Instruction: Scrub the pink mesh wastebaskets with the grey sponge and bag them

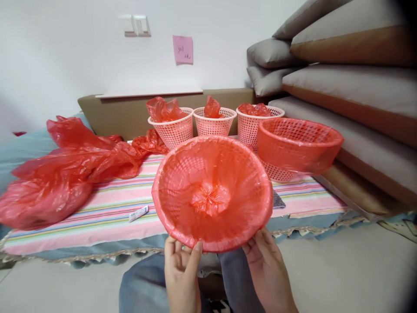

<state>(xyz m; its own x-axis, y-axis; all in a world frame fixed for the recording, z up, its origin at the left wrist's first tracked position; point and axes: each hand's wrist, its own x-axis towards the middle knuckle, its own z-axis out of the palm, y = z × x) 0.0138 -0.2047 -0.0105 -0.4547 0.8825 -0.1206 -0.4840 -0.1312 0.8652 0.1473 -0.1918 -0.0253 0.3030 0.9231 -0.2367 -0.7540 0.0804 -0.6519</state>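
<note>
The head view looks forward and down over nearby hands [182, 271] toward a wall [228, 26].

Bare hands and blue-grey trousers, seen from my end of the feed.
I make out a left hand [182, 265] and a right hand [267, 265], both uncovered, with slim fingers and smooth, narrow wrists bare down to the lower edge of my view. Below them I see trousers [143, 282] in a faded blue-grey, denim-like cloth, loose over the rounded knee on the left side, with soft creases and a darker, shaded tone on the right leg. I cannot read the weave or stitching from here.
</note>
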